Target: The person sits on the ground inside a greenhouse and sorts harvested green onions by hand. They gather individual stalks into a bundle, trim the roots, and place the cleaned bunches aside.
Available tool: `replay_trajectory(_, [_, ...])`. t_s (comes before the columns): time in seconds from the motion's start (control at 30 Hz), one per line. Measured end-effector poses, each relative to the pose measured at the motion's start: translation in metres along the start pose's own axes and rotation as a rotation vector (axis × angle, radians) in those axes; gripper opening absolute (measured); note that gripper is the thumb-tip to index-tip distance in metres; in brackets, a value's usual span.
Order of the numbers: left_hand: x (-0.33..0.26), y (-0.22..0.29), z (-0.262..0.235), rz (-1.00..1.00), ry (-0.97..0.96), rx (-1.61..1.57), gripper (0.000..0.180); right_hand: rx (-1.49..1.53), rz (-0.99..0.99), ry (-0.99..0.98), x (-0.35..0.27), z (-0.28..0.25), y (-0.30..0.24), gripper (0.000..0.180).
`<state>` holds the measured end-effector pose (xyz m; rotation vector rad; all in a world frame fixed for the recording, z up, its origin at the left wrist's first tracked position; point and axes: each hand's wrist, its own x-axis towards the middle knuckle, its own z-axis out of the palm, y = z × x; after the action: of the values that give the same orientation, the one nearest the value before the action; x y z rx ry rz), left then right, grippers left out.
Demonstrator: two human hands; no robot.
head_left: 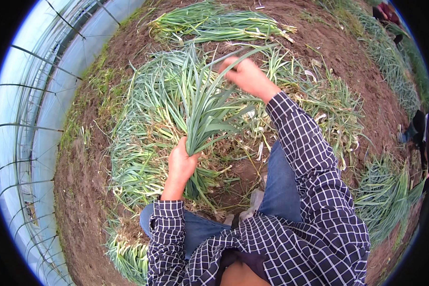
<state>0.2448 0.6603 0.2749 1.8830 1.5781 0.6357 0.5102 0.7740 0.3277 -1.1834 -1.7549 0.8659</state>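
Head view. I see the left hand (181, 164) closed in a fist around the lower stalks of a bunch of green leek-like plants (207, 112), held upright just above the knees, its leaves fanning up and away from me. The right hand (245, 76) is raised at the top of the fan; its fingers look curled about a few leaf tips, though motion blur keeps me from telling how firmly. Both sleeves are dark checked cloth over blue trousers.

Handling, as I judge it: the bunch is light, the leaves soft, limp and easily creased, while the stalks near the base are firmer. The base, where the left fist already sits, is the sound place to hold; the tips would tear or slip.

No container shows. The cut plants lie loose in a heap (148, 143) on bare soil (81, 190), with another pile (219, 24) farther off. A plastic tunnel wall (43, 95) curves along my left.
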Motion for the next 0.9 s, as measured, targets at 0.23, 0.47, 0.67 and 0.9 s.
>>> replay_trajectory(0.23, [0.003, 0.011, -0.001, -0.057, -0.004, 0.048, 0.042, -0.472, -0.390, -0.185, -0.010, 0.027, -0.013, 0.016])
replay_trajectory(0.47, [0.001, 0.006, -0.008, -0.086, 0.001, -0.186, 0.036, -0.110, 0.213, 0.180, -0.007, 0.006, -0.003, 0.023])
replay_trajectory(0.67, [-0.003, 0.003, -0.015, -0.065, 0.003, -0.271, 0.039, 0.218, 0.402, -0.120, -0.008, 0.002, 0.026, 0.024])
replay_trajectory(0.9, [0.001, 0.009, -0.010, -0.062, -0.029, -0.356, 0.032, 0.207, 0.246, -0.101, -0.001, 0.025, 0.037, 0.025])
